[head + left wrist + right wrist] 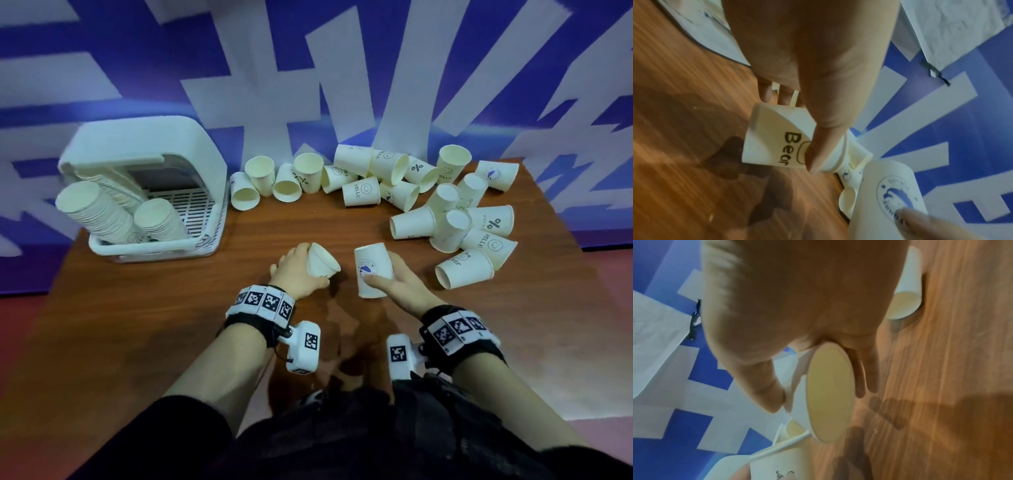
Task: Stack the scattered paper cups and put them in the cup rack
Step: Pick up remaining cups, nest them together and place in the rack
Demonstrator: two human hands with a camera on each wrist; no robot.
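My left hand point(298, 270) grips a white paper cup point(322, 263) printed "Bear" point(774, 139), tilted on its side just above the table. My right hand point(394, 278) holds a second paper cup with a blue round logo point(371, 270), thumb on the logo and fingers behind; its mouth point(830, 392) faces me. The two cups sit side by side, a small gap apart. The white cup rack point(205, 150) stands at the back left and holds two slanted stacks of cups point(99, 212) point(159, 219).
Several loose cups lie in a row along the back edge point(281, 181) and in a heap at the back right point(452, 219). One cup point(462, 270) lies just right of my right hand. The wooden table point(171, 325) ends near the blue-and-white wall.
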